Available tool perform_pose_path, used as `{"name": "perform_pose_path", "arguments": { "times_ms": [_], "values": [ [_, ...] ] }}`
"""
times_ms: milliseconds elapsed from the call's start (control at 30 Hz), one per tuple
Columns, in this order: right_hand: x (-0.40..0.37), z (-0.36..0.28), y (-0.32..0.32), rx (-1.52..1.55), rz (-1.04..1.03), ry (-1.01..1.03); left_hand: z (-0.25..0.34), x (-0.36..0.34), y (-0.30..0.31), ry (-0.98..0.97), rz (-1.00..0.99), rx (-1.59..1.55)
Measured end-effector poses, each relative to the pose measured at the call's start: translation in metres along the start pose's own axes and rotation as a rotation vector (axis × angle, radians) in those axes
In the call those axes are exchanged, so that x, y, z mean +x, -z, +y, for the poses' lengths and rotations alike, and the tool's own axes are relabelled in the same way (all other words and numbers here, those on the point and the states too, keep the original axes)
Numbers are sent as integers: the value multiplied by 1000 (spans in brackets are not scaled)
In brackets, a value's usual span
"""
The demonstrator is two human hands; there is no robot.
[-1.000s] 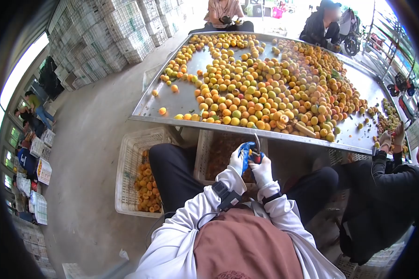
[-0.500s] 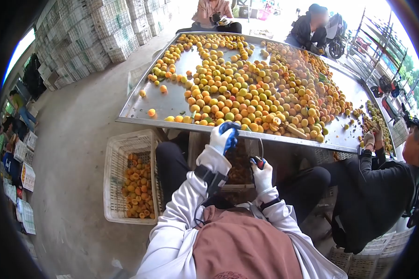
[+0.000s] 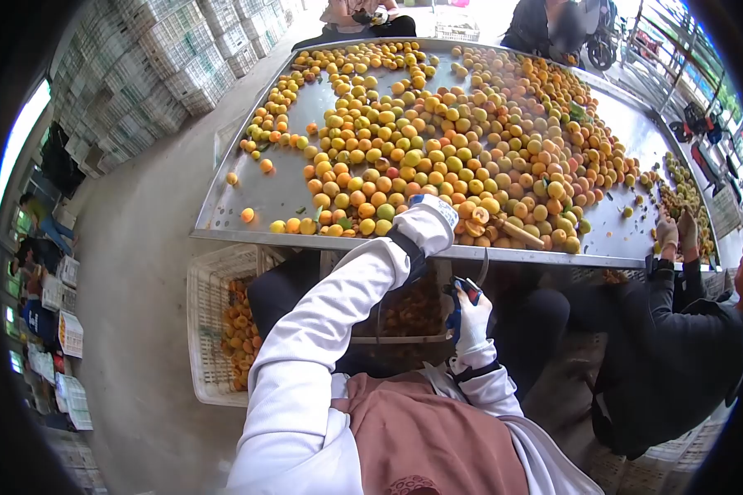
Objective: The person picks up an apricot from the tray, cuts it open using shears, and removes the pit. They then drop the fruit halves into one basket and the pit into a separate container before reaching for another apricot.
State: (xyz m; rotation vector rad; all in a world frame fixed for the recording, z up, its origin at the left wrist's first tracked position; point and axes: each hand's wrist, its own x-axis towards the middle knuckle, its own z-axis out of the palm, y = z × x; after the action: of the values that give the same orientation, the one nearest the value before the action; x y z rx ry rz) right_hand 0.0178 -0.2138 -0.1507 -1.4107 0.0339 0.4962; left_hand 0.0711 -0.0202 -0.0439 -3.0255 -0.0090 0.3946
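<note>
My left hand (image 3: 434, 211), in a white and blue glove, reaches over the near edge of the metal table (image 3: 293, 239) to the piled apricots (image 3: 437, 157). Its fingers are hidden behind the glove's back, so I cannot see whether they hold a fruit. Below the table edge, my gloved right hand (image 3: 474, 320) grips a knife with a red and dark handle. The curved blade (image 3: 484, 267) points upward. Close to my left hand lie a split apricot (image 3: 480, 216) and a wooden stick-like piece (image 3: 520, 233).
A white crate (image 3: 202, 330) of halved apricots stands at left below the table. Another crate (image 3: 400, 338) sits under the table before me. At right, a co-worker's gloved hands (image 3: 675, 231) handle small fruit. Two other people sit across the table. Stacked crates (image 3: 169, 49) rise at far left.
My left hand has moved forward and right, from the table's edge onto the apricots. My right hand, still on the knife, has shifted slightly, and its blade shows more clearly. The view has tilted slightly.
</note>
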Motion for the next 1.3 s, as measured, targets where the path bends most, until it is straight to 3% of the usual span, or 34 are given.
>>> {"name": "perform_pose_path", "arguments": {
  "times_ms": [33, 100, 233, 267, 367, 433, 500, 533, 600, 700, 767, 833, 900, 1100, 1200, 1300],
  "values": [
    [1, 0, -1, 5, -15, 3, -3, 4, -5, -4, -10, 9],
    [2, -4, -2, 18, -30, 4, -16, 7, -19, -67, 189, -73],
    [5, -4, 3, 84, -46, 3, -44, -10, 4, 197, -29, -451],
    [6, -3, 3, 84, -53, 14, -67, 8, -32, 136, -1, -561],
    [10, -1, -1, 81, -75, 20, -76, -12, -35, 192, -35, -816],
    [12, -3, -6, 50, -106, 11, -80, -15, -53, 81, 127, -723],
    [12, -11, -14, 52, -112, 17, -82, -23, -68, 11, 219, -938],
    [11, -18, -18, 40, -103, 29, -78, -32, -60, 14, 224, -941],
    [15, -25, -24, 46, -92, 43, -67, -51, -44, 108, 83, -1477],
    [6, -56, -33, 63, -157, -5, -42, -71, -45, 1, 215, -1523],
    [16, -50, -38, 20, -183, 74, -26, -78, -58, -113, 248, -1628],
    [22, -46, -43, -70, -245, 294, -7, -89, -64, -87, 307, -1672],
    [17, -57, -48, -78, -234, 203, 3, -93, -78, -20, 315, -2139],
    [11, -44, -62, -50, -266, 182, 28, -107, -105, 95, 523, -2123],
    [9, -25, -66, -174, -322, 397, 27, -115, -106, 144, 623, -2151],
    [15, -28, -61, -417, -211, 539, 24, -130, -102, 393, 516, -2192]
  ]
}}
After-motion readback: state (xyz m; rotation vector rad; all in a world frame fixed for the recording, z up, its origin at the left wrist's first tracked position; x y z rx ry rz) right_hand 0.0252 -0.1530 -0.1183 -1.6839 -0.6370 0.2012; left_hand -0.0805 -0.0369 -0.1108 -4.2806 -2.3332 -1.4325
